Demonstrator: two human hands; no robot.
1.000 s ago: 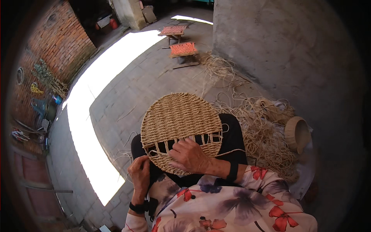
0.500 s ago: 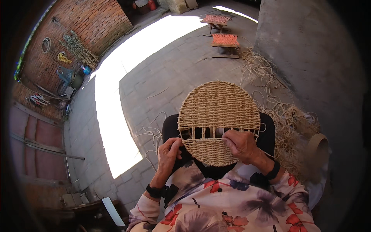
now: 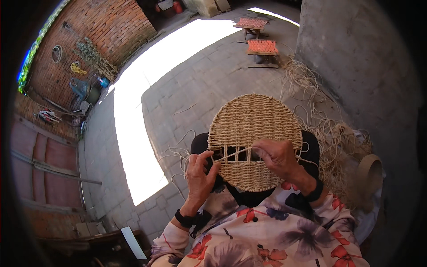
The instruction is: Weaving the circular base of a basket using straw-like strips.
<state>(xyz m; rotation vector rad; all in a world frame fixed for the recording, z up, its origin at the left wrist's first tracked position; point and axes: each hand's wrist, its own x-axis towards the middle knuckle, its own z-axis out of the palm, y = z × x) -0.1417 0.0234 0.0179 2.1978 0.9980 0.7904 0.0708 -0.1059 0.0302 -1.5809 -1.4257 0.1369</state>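
A round panel woven from straw-coloured cord (image 3: 255, 120) rests tilted on my lap. An unwoven gap crosses its lower part, with upright cords showing in pairs. At the panel's left rim my left hand (image 3: 198, 177) has thumb and fingers bent around the edge beside the gap. My right hand (image 3: 280, 159) pinches a cord strand (image 3: 232, 154) over the gap's right half. This strand slants taut from the right fingers down to the left rim, near the left thumb. Behind the right hand, part of the gap is hidden.
A heap of loose cord (image 3: 331, 142) lies at my right, beside a pale rolled band (image 3: 370, 171). Two low stools with orange woven seats (image 3: 261, 46) stand ahead near the grey wall (image 3: 356, 58). Loose cord ends (image 3: 175, 153) trail at left.
My right hand has risen slightly, lifting the strand from along the lower woven edge to a slant over the gap. My left thumb and fingers have spread farther apart at the rim.
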